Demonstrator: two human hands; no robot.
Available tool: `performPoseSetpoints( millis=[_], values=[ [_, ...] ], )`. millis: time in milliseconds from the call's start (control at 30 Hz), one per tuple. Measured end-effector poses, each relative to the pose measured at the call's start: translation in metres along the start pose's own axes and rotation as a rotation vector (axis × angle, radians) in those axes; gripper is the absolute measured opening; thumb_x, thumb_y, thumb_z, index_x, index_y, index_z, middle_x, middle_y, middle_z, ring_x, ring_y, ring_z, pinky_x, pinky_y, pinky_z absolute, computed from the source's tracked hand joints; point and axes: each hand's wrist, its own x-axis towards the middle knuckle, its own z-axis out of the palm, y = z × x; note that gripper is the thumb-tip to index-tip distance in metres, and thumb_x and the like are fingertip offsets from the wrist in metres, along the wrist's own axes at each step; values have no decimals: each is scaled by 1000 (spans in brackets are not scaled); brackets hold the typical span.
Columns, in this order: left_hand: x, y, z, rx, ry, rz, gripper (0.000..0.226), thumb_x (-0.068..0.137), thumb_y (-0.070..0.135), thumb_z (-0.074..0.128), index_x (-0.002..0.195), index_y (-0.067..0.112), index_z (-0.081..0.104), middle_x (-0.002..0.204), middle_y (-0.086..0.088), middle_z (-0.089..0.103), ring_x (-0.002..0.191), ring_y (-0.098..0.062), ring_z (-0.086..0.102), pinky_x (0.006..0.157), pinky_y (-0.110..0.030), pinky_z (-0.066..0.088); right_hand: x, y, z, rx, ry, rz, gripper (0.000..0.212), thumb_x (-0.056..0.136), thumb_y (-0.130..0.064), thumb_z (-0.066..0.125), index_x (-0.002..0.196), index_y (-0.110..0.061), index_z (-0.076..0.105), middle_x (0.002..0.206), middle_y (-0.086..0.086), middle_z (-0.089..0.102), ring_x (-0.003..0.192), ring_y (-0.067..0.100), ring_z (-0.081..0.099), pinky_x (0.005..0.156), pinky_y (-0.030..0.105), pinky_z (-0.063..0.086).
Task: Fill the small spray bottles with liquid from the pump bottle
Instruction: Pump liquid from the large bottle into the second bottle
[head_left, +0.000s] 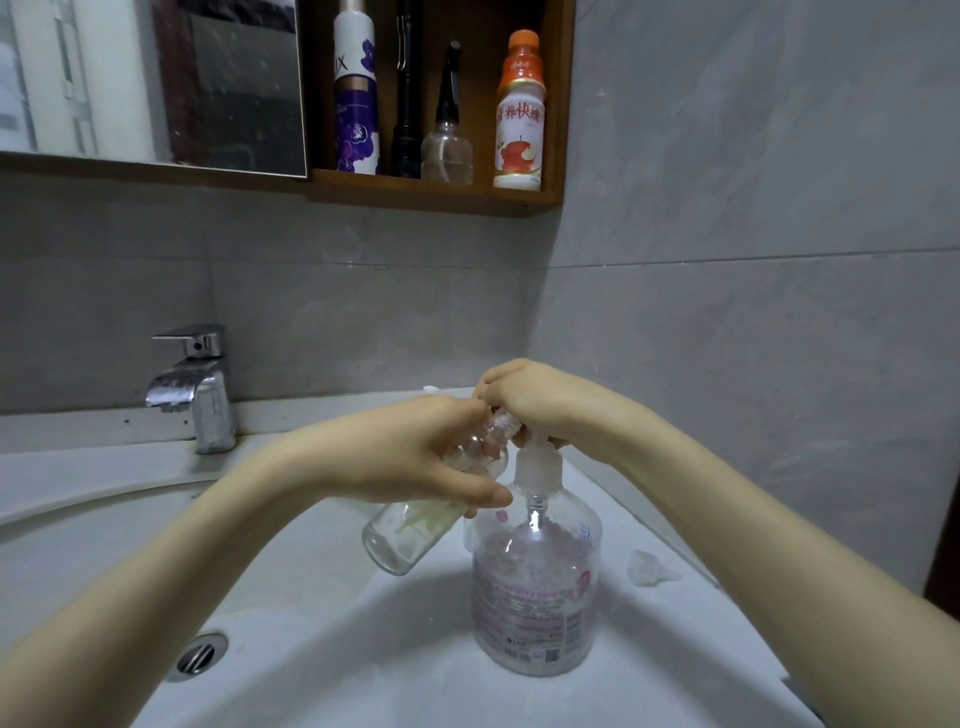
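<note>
A large clear pump bottle (535, 587) with a pink printed label stands upright inside the white sink (322, 649). My right hand (535, 400) curls over its white pump head from above. My left hand (415, 457) grips a small clear spray bottle (410, 535) without its cap, tilted so that its threaded neck points up at the pump spout under my right hand. A little pale liquid shows inside the small bottle. The spout itself is hidden by my fingers.
A chrome faucet (195, 387) stands at the back left and the drain (200, 656) lies at the front left. A small clear cap (647, 567) rests on the rim at the right. A wooden shelf (441, 195) above holds several bottles, including a clear spray bottle (448, 137).
</note>
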Motion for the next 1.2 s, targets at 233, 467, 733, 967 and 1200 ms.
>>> performPoseSetpoints(
  millis=[233, 467, 733, 967, 1200],
  values=[
    [-1, 1, -3, 6, -2, -21, 68, 66, 61, 62, 108, 8, 57, 90, -5, 65, 84, -20, 60, 79, -46, 48, 3, -2, -1, 25, 10, 25, 17, 90, -3, 52, 102, 0, 63, 89, 18, 53, 80, 29, 47, 56, 28, 36],
    [-1, 1, 0, 18, 6, -17, 71, 61, 64, 58, 107, 10, 58, 92, -4, 65, 85, -21, 60, 80, -48, 47, 1, 2, 0, 81, 40, 49, 11, 88, -4, 50, 92, -7, 60, 87, 16, 52, 79, 26, 45, 54, 26, 33],
    [0, -3, -1, 37, -11, -5, 63, 69, 58, 64, 108, 9, 55, 90, -4, 64, 83, -20, 59, 76, -44, 48, 3, 4, 1, 30, -22, -47, 19, 88, -4, 54, 72, -14, 54, 72, 6, 52, 63, 20, 44, 50, 24, 31],
    [0, 0, 2, 66, -40, -33, 60, 68, 56, 61, 103, 7, 54, 85, 0, 64, 77, -15, 56, 73, -39, 47, 6, 8, 6, 135, 56, -41, 30, 95, -1, 43, 68, -14, 46, 66, 0, 46, 55, 9, 43, 46, 16, 38],
    [-1, 2, -2, -25, -27, -21, 62, 68, 54, 62, 108, 7, 56, 89, 2, 69, 84, -12, 65, 81, -45, 49, 1, -2, -2, -32, 1, -21, 6, 90, -5, 52, 90, -5, 59, 75, 8, 52, 71, 24, 47, 55, 24, 36]
  ],
)
